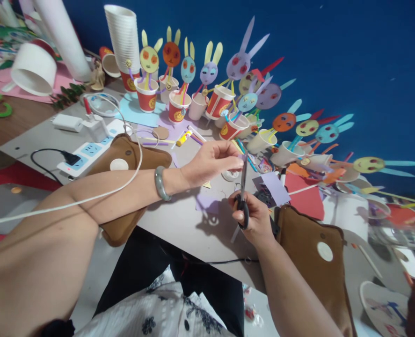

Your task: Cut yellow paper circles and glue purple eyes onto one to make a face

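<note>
My right hand (pixel 254 215) grips a pair of scissors (pixel 243 206) with black handles, fingers through the loops and the blades pointing up and away from me. At the blade tips, my left hand (pixel 214 161) pinches a small piece of purple paper (pixel 241 158), mostly hidden by the fingers. A green-grey bangle (pixel 161 183) circles the left wrist. Below the hands, a purple paper sheet (pixel 207 204) lies on the grey table (pixel 179 229). Another purple paper piece (pixel 275 188) rests to the right, beside a red sheet (pixel 307 194).
Paper cups with rabbit-faced figures (pixel 179 105) line the back along a blue wall. Left are a power strip (pixel 91 150) with plugs, a white cable (pixel 137 164) crossing my left arm, and a stack of cups (pixel 122 40). Brown cushions (pixel 312 252) lie under or beside both arms.
</note>
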A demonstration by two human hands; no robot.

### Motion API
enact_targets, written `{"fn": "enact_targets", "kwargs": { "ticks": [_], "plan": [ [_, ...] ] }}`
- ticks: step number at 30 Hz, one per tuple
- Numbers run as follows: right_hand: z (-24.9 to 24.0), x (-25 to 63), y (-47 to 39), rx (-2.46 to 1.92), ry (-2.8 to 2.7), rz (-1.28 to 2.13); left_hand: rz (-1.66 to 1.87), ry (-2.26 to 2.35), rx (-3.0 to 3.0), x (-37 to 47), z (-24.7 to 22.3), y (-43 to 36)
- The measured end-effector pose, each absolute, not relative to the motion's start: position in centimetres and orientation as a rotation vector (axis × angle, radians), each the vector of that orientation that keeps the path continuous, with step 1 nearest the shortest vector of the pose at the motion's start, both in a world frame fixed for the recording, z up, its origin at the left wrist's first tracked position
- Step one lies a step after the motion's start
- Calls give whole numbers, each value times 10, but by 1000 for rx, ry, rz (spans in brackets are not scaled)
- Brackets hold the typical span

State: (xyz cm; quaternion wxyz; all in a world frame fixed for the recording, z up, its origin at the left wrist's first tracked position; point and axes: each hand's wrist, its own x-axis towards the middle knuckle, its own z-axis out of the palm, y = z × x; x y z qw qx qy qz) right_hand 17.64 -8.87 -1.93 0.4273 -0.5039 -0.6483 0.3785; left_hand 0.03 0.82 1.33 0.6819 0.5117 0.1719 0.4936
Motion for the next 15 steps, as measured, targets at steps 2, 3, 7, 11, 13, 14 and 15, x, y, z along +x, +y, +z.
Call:
{"fn": "enact_targets", "kwargs": {
  "ticks": [2, 3, 7, 11, 13, 14, 15],
  "plan": [
    [-18, 176, -89, -1254, -1621, 954, 1105, 390, 1148, 0, 14, 8],
    [-18, 176, -89, -1255, -1622, 954, 1104, 391, 1150, 0, 14, 8],
    [-18, 176, -88, -1255, -1628, 959, 1110, 391, 1151, 0, 15, 9],
    [-21, 178, -88, -1249, -1622, 960, 1125, 391, 1152, 0, 15, 8],
    [-22, 178, -88, -1247, -1620, 955, 1130, 395, 1158, 0, 16, 8],
    [-22, 178, -88, -1252, -1621, 954, 1128, 400, 1160, -1, 16, 8],
    [-21, 178, -89, -1259, -1624, 954, 1125, 405, 1162, -1, 16, 8]
  ]
}}
